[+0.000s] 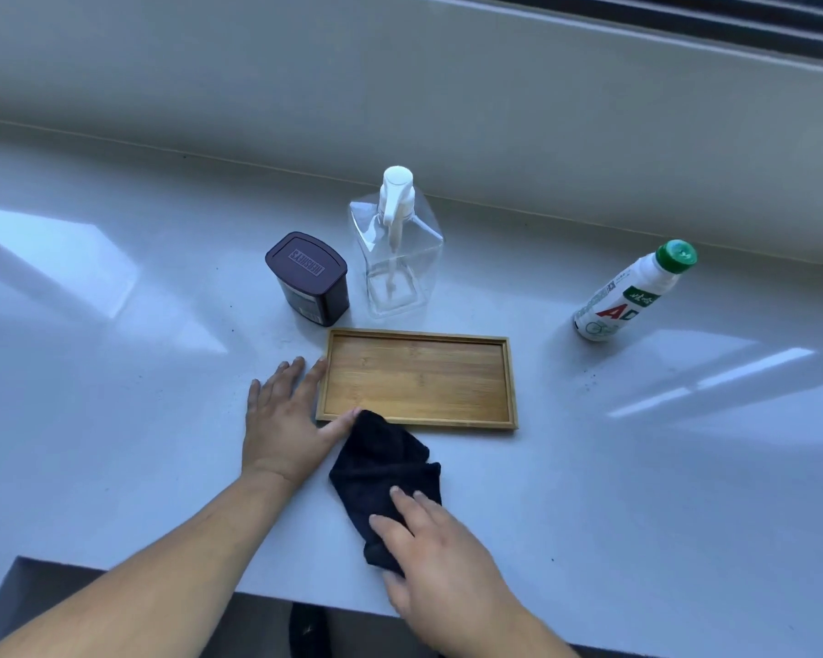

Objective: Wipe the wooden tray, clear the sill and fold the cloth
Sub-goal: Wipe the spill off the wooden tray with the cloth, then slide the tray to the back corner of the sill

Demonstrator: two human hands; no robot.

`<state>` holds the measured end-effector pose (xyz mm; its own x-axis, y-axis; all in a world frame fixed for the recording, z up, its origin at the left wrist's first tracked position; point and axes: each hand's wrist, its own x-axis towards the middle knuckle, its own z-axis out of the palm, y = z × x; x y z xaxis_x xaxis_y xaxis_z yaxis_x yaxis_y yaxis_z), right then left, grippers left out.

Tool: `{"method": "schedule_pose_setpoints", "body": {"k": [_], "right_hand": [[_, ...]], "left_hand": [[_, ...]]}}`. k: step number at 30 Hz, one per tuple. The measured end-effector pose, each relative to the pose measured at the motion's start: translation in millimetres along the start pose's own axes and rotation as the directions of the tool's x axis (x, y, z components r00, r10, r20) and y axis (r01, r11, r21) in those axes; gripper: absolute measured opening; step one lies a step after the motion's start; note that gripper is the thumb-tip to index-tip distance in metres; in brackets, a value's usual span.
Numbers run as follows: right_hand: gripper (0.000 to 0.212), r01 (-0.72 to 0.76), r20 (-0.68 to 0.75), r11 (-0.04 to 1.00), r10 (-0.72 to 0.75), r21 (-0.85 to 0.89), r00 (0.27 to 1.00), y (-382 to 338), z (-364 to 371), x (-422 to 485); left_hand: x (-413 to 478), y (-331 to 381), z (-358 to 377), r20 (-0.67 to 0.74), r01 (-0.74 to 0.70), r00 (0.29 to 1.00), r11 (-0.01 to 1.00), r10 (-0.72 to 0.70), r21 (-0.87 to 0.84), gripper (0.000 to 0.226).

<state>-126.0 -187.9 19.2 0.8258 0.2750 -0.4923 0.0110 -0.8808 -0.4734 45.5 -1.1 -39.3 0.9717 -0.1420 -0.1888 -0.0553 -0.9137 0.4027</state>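
A shallow wooden tray (419,378) lies empty on the white sill (115,382). A crumpled black cloth (381,472) lies just in front of the tray, its far tip touching the tray's near left corner. My left hand (286,420) rests flat on the sill against the tray's left edge, fingers spread, thumb along the near rim beside the cloth. My right hand (440,558) lies on the near end of the cloth, fingers pressing it down onto the sill.
Behind the tray stand a dark brown lidded tub (309,277) and a clear pump bottle (395,249). A white bottle with a green cap (635,292) stands at the right. The sill's front edge (267,593) runs under my forearms.
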Motion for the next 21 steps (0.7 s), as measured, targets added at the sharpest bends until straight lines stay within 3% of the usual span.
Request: {"method": "schedule_pose_setpoints", "body": {"k": [2, 4, 6, 8, 10, 12, 14, 16, 21], "right_hand": [[0.074, 0.005, -0.063, 0.988, 0.004, 0.156, 0.998, 13.1, -13.7, -5.2], [0.064, -0.089, -0.232, 0.930, 0.180, 0.358, 0.956, 35.2, -40.0, -4.6], [0.049, -0.175, -0.391, 0.765, 0.495, 0.620, 0.776, 65.4, -68.5, 10.0], [0.050, -0.245, -0.231, 0.470, 0.743, 0.848, 0.628, 91.0, -94.2, 29.5], [0.052, -0.253, -0.003, 0.210, 0.775, 0.944, 0.632, 109.1, -109.2, 47.1], [0.046, -0.244, 0.116, 0.070, 0.735, 0.967, 0.669, 114.4, -119.8, 56.1], [0.046, -0.253, 0.169, 0.011, 0.715, 0.967, 0.679, 116.1, -125.8, 59.6], [0.054, -0.290, 0.185, 0.037, 0.694, 0.956, 0.696, 118.0, -129.8, 61.0], [0.064, -0.316, 0.171, 0.087, 0.691, 0.945, 0.702, 112.4, -138.9, 56.8]], "left_hand": [[3.0, 2.3, -7.6, 0.036, 0.035, 0.999, 0.997, -0.032, -0.066, 0.085], [6.1, 9.8, -17.6, 0.040, 0.139, 0.990, 0.967, -0.134, -0.213, 0.070], [11.2, 21.2, -26.1, 0.072, 0.289, 0.956, 0.870, -0.284, -0.400, 0.062], [17.7, 35.8, -32.8, 0.164, 0.408, 0.908, 0.728, -0.385, -0.550, 0.061], [27.3, 46.1, -38.0, 0.290, 0.507, 0.856, 0.588, -0.428, -0.630, 0.062], [35.4, 51.9, -44.4, 0.425, 0.585, 0.810, 0.495, -0.405, -0.643, 0.074], [39.3, 54.6, -50.2, 0.533, 0.640, 0.768, 0.437, -0.354, -0.632, 0.090], [39.9, 57.2, -57.1, 0.572, 0.653, 0.756, 0.431, -0.319, -0.623, 0.098], [34.2, 64.5, -80.6, 0.537, 0.611, 0.787, 0.506, -0.305, -0.608, 0.084]]}}
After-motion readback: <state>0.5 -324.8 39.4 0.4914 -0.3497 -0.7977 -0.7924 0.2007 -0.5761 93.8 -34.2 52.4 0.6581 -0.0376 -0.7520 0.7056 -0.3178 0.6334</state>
